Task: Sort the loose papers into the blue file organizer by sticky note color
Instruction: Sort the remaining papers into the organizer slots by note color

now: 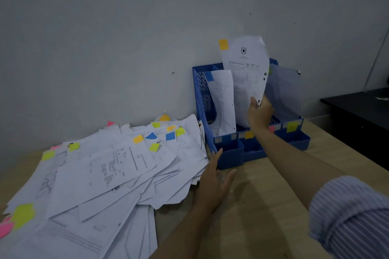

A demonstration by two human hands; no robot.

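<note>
Orange-tagged sheet (245,73) pinched in my right hand (260,114) may buckle (limp paper) entering organizer (229,153); left hand (213,176) open.

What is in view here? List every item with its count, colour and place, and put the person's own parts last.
blue file organizer: one, blue, against the wall on the table
orange-noted paper: one, white, held over the second slot
blue-noted paper: one, white, standing in the leftmost slot
paper pile: many sheets, white with mixed colour notes, left on the table
table: one, light wood
dark cabinet: one, black, far right
left hand: open, beside the pile
right hand: grips the orange-noted paper
</note>
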